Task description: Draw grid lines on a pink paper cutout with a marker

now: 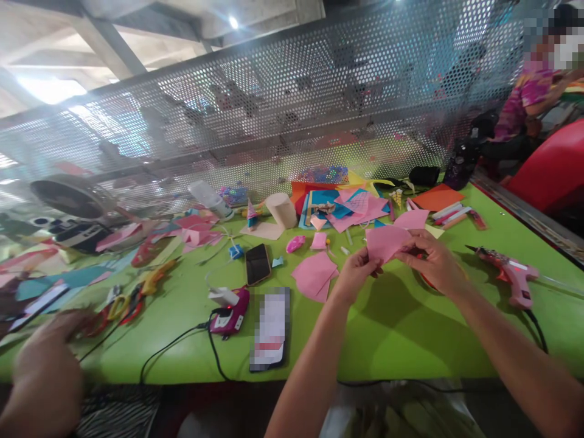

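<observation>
Both my hands hold one pink sheet of paper (387,241) just above the green table (392,340). My left hand (353,277) pinches its lower left edge. My right hand (431,261) grips its right side, fingers curled over the paper. A scissors handle in red shows partly under my right hand. More pink paper pieces (314,277) lie on the table to the left of my hands.
A pink glue gun (511,277) lies at right with its cord. Two phones (258,263) (270,328), a magenta device (230,316), scissors (123,304) and paper scraps cover the left. A co-worker's hand (45,371) is at lower left; another person sits far right. A perforated metal screen backs the table.
</observation>
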{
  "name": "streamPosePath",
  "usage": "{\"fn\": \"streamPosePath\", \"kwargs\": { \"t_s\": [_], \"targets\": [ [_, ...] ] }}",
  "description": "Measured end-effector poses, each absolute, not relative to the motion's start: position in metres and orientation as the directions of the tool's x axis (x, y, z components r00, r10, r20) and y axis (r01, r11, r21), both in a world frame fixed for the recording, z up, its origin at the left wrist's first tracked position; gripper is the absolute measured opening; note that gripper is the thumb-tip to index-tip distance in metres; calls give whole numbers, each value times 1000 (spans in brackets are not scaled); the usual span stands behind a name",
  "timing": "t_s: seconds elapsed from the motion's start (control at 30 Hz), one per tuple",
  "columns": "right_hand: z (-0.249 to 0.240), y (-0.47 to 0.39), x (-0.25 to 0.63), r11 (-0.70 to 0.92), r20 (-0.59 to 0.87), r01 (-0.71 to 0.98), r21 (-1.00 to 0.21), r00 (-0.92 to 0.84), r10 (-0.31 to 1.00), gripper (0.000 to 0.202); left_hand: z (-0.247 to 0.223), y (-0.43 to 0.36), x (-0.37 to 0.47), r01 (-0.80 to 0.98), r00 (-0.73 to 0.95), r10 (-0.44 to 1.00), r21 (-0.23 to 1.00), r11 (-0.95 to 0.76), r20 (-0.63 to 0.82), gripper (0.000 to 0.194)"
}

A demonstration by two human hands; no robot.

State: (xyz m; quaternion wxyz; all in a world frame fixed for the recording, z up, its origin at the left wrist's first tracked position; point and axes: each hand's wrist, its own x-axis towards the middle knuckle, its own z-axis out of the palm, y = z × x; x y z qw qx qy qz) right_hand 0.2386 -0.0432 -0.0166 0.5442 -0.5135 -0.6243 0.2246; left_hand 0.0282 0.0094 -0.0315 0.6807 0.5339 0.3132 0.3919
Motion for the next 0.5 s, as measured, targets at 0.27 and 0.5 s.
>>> {"fn": "streamPosePath", "kwargs": {
  "t_s": [0.27,0.5],
  "targets": [
    [-20,-43,238,363,510,495,-789,199,837,25,-24,3,29,-185,562,826,980,76,42,54],
    [-24,-44,238,333,472,442,-833,252,845,24,-32,3,37,-150,495,863,988,-27,99,47]
  ]
}}
